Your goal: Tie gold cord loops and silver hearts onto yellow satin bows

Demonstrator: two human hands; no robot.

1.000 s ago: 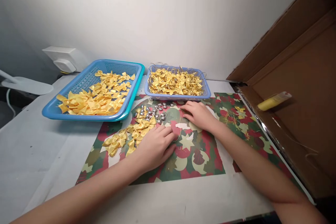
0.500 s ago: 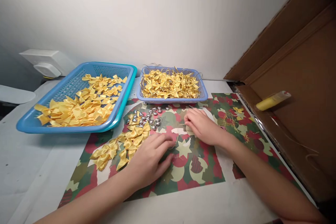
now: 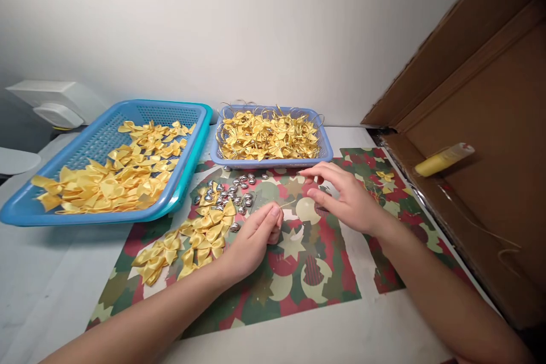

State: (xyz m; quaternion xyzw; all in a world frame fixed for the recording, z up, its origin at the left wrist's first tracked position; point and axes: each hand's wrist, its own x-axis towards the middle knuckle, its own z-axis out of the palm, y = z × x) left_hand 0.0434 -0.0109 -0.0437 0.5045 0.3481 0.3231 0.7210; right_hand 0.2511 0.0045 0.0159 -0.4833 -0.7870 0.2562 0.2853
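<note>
Ahead, our working room is hemmed in on three sides. Along the far edge of the counter (image 3: 51,278) the big blue tray (image 3: 187,182) of plain yellow bows (image 3: 106,176) sits on the left, its near corner overlapping the patterned mat (image 3: 315,278). The small blue basket (image 3: 273,163) of looped bows (image 3: 268,136) stands just beside it, and both are close to the white wall. On the right a cardboard box (image 3: 490,125) runs along the mat's edge, with a yellow tube (image 3: 443,160) lying inside it.

On the mat itself, a heap of loose bows (image 3: 191,239) lies to the left and a scatter of silver charms (image 3: 230,190) sits between that heap and the basket. The free ground is the near half of the mat and the bare counter towards us and off to the left.

Our left hand (image 3: 251,236) is low over the mat, just right of the loose bows, with the forearm coming in from the lower left. Its thumb and fingertips are pinched together on a thin gold thread (image 3: 289,203), which sticks out to the right above the mat.

Our right hand (image 3: 347,199) hovers a little above the mat, just in front of the basket. Its fingers are loosely curled and apart, with the index finger reaching left and the thumb below it, a clear gap between them. The thread's free end points at that gap; we cannot tell whether it touches the thumb.
</note>
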